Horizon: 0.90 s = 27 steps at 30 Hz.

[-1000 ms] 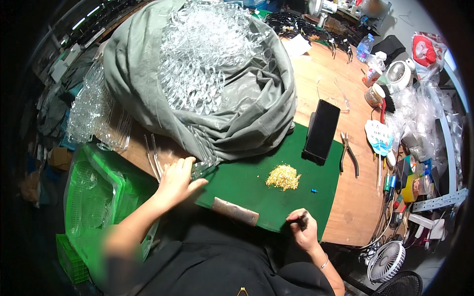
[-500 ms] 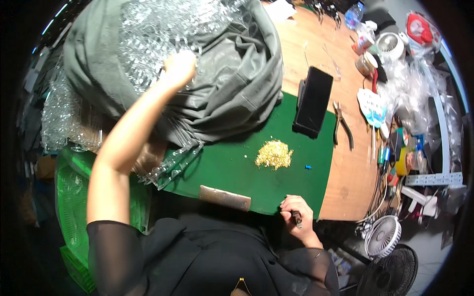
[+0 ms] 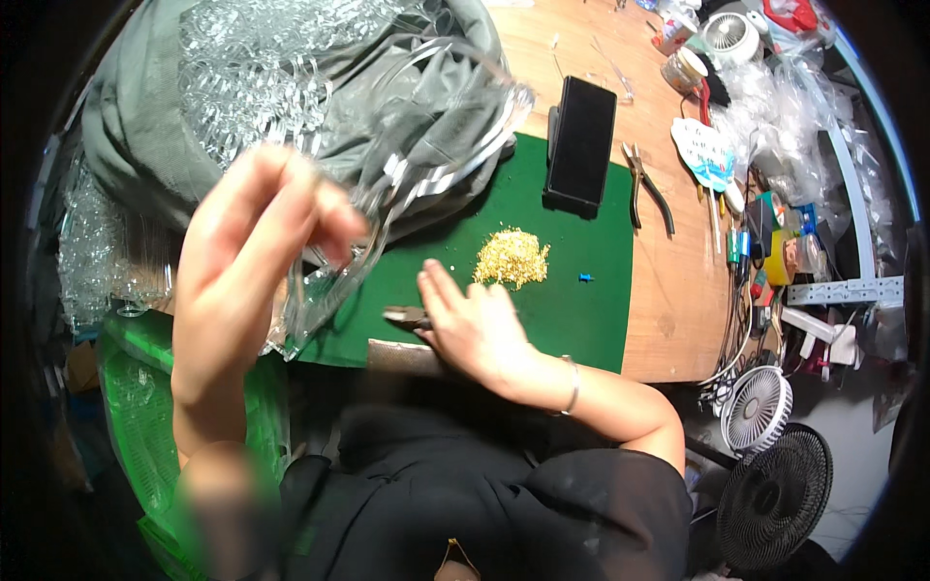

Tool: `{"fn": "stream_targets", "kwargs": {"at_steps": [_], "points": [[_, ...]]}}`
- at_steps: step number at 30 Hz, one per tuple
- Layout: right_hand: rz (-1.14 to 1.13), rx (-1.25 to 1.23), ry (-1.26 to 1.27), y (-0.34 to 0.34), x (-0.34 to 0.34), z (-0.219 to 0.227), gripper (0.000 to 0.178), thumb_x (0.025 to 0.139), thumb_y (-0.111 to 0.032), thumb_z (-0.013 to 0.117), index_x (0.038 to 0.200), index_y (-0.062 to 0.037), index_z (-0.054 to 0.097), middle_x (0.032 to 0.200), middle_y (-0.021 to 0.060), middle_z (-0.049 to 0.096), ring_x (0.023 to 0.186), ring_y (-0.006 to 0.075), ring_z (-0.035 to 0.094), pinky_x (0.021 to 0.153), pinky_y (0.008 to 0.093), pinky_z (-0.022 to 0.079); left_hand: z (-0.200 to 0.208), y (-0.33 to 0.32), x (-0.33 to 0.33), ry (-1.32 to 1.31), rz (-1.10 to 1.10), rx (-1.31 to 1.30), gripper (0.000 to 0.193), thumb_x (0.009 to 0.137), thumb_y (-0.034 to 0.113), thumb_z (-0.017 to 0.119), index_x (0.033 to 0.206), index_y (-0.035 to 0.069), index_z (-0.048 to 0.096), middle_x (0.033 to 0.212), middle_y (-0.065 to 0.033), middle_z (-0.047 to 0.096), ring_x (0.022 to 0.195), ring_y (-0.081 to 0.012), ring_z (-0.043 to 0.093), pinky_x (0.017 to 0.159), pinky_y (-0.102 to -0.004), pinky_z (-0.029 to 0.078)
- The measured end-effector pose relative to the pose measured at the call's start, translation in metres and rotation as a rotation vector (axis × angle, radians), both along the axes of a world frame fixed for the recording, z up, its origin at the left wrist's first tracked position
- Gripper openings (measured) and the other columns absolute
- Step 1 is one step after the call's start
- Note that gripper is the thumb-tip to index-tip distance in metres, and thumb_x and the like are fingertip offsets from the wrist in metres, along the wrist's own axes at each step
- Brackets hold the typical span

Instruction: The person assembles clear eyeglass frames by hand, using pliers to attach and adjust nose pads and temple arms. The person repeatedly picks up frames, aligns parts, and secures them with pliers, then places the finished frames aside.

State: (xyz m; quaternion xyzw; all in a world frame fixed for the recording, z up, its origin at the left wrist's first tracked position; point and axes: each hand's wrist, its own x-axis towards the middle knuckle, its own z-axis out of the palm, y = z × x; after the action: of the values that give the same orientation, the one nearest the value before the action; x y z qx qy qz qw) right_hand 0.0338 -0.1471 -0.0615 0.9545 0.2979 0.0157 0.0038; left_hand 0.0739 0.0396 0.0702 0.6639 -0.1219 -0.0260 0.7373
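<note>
My left hand (image 3: pixel 257 228), raised and blurred at left, is closed on a clear looped plastic strip (image 3: pixel 392 184). The strip arcs up toward the right, its shiny edges smeared by motion. Behind it a large grey cloth sack (image 3: pixel 126 116) lies open, filled with a heap of clear, glinting plastic pieces (image 3: pixel 252 82). My right hand (image 3: pixel 475 329) is over the green mat (image 3: pixel 572 329), holding dark pliers (image 3: pixel 407 317) whose jaws point left; two fingers stretch forward. Just beyond that hand lies a small pile of gold-coloured bits (image 3: pixel 511 259).
A black phone (image 3: pixel 581 145) leans on a stand at the mat's far right. Long-handled pliers (image 3: pixel 644 189) and a small blue pin (image 3: pixel 586 278) lie nearby. Left stands a green plastic basket (image 3: pixel 145 407); right are bags, cables and fans (image 3: pixel 756 412). A metal plate (image 3: pixel 412 356) edges the mat.
My left hand has come back from the sack toward me with a clear plastic strip. My right hand has moved left and forward with the pliers. The whole view has shifted slightly.
</note>
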Motion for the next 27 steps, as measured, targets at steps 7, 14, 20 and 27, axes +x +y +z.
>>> {"fn": "stream_targets", "kwargs": {"at_steps": [7,14,20,27], "points": [[-0.090,-0.007,0.178,-0.044,-0.035,0.023,0.059,0.073,-0.031,0.065,0.120,0.0004,0.047,0.130,0.0123,0.044,0.063,0.0198,0.054,0.056,0.0317,0.041,-0.016,-0.008,-0.067,0.424,-0.226,-0.536,0.068,0.077,0.026,0.069,0.122,-0.004,0.027,0.090,-0.0283,0.060,0.054,-0.0203,0.062,0.057,-0.0282,0.050],[-0.366,0.511,0.275,-0.095,-0.023,0.045,0.022,0.068,-0.003,0.064,0.088,-0.0017,0.053,0.086,0.0148,0.055,0.077,0.0312,0.058,0.066,0.0351,0.048,-0.051,-0.026,-0.091,0.251,-0.344,-0.564,0.068,0.076,-0.007,0.062,0.132,-0.004,0.024,0.122,-0.0213,0.045,0.079,-0.0194,0.061,0.073,-0.0286,0.049],[-0.295,0.552,0.277,-0.064,-0.007,-0.005,0.022,0.067,-0.002,0.060,0.088,-0.0035,0.053,0.077,0.0125,0.054,0.077,0.0298,0.055,0.068,0.0381,0.043,-0.071,-0.042,-0.104,0.123,-0.154,-0.312,0.054,0.080,0.009,0.066,0.124,-0.007,0.039,0.104,-0.0163,0.059,0.081,-0.0130,0.059,0.074,-0.0244,0.047],[-0.282,0.508,0.296,-0.062,-0.002,-0.006,0.022,0.066,-0.001,0.062,0.086,-0.0044,0.053,0.076,0.0100,0.051,0.075,0.0284,0.054,0.064,0.0379,0.041,-0.077,-0.043,-0.112,0.366,-0.137,-0.333,0.061,0.080,-0.006,0.058,0.133,-0.005,0.026,0.123,-0.0232,0.047,0.074,-0.0118,0.062,0.063,-0.0193,0.049]]}}
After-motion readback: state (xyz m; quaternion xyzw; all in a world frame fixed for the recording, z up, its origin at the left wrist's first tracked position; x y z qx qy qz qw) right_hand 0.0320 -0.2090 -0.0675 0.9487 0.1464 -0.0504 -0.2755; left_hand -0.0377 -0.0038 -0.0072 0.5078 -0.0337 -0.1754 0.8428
